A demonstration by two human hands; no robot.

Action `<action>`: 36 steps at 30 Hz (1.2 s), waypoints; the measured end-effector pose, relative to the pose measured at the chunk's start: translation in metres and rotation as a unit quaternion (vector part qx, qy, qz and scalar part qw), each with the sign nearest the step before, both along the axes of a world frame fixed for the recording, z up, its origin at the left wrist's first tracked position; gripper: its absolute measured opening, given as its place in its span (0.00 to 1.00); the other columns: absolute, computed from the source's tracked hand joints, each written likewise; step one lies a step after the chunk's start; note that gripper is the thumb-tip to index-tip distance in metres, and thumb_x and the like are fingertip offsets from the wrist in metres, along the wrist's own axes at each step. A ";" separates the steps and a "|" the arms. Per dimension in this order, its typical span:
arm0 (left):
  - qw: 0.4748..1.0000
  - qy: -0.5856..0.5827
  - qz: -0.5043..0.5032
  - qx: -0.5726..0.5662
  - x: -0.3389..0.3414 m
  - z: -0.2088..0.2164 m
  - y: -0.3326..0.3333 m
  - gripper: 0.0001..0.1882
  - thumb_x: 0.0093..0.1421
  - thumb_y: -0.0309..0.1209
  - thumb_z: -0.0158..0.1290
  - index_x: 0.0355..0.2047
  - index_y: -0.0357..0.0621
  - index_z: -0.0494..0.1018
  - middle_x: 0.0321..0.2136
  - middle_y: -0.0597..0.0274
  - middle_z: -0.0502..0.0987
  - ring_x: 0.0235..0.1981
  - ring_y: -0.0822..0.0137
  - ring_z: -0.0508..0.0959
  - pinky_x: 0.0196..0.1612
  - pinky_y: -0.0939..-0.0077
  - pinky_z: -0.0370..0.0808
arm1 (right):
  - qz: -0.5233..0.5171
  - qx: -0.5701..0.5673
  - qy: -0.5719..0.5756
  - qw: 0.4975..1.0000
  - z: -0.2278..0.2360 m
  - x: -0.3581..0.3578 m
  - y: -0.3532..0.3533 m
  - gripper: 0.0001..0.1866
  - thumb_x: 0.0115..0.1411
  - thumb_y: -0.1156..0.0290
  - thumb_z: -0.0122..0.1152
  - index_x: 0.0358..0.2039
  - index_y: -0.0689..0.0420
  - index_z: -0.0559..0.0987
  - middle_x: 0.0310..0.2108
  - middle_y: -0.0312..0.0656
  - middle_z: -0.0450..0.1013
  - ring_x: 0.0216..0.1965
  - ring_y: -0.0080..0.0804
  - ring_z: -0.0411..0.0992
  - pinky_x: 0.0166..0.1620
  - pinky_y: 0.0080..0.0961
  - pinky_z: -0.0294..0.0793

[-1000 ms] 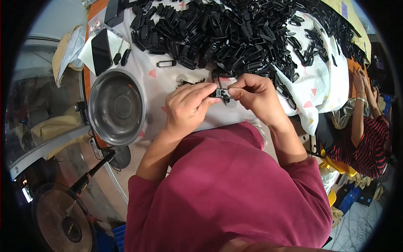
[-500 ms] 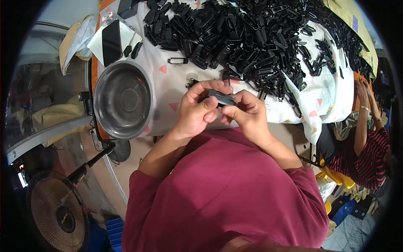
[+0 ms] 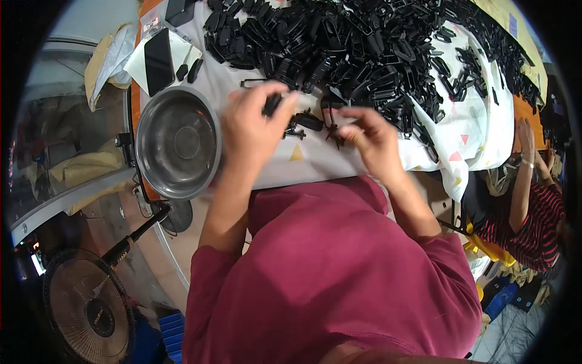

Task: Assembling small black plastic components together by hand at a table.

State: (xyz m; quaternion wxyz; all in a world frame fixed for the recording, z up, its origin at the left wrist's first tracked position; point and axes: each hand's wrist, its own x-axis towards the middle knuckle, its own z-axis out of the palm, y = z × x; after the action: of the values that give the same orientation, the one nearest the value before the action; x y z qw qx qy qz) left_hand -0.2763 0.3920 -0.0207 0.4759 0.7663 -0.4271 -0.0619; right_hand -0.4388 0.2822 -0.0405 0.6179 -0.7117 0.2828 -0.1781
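My left hand point(image 3: 251, 124), smeared by motion, is raised over the table to the right of the steel bowl. Between its thumb and fingers is a small black plastic part point(image 3: 273, 104). My right hand point(image 3: 374, 138) hovers over the cloth with thumb and index finger apart. Its fingertips are beside a black U-shaped piece point(image 3: 329, 115) and some tiny dark bits point(image 3: 335, 141); whether they touch is blurred. Between my hands lie a black oval part point(image 3: 308, 120) and small dark pieces point(image 3: 295, 132). A slim black frame point(image 3: 250, 81) is partly hidden behind my left hand.
A large heap of black plastic parts point(image 3: 364, 54) covers the back of the table. At left stand the steel bowl point(image 3: 209, 142) and a dark phone point(image 3: 159, 60) on white paper. A fan point(image 3: 91, 309) is at lower left. Another person's arm point(image 3: 522, 182) rests at the right.
My hands have moved apart from the black part they held together. The left has gone up and left with a black part; the right has moved slightly right, beside the U-shaped piece.
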 end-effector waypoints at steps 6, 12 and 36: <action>0.916 -0.323 -0.016 0.239 0.022 -0.017 -0.020 0.05 0.43 0.27 0.53 0.23 0.47 0.72 0.29 0.64 0.69 0.31 0.63 0.72 0.30 0.71 0.71 | 0.033 -0.354 0.035 0.934 0.007 0.017 -0.006 0.10 0.46 0.75 0.60 0.32 0.59 0.76 0.27 0.42 0.71 0.25 0.33 0.70 0.28 0.24 0.70; 0.948 -0.278 0.013 0.152 0.022 -0.013 -0.014 0.07 0.47 0.30 0.54 0.28 0.46 0.71 0.27 0.62 0.73 0.30 0.62 0.73 0.31 0.68 0.71 | 0.071 -0.477 0.211 0.850 -0.002 0.029 0.004 0.11 0.47 0.68 0.58 0.33 0.55 0.74 0.22 0.41 0.70 0.22 0.40 0.70 0.24 0.29 0.70; 0.861 0.470 -0.134 -0.141 -0.021 0.007 -0.001 0.18 0.49 0.21 0.56 0.43 0.38 0.69 0.29 0.70 0.71 0.30 0.79 0.70 0.34 0.85 0.68 | -0.015 0.300 -0.135 0.944 0.043 0.028 -0.008 0.08 0.57 0.70 0.52 0.26 0.59 0.67 0.21 0.43 0.70 0.14 0.26 0.68 0.13 0.17 0.64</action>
State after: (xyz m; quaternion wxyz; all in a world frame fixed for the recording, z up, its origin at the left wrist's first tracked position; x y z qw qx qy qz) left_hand -0.2971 0.3907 -0.0142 0.7106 0.5060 -0.2550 -0.4171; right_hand -0.4107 0.2741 0.0023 0.8325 -0.4582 0.2476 -0.1890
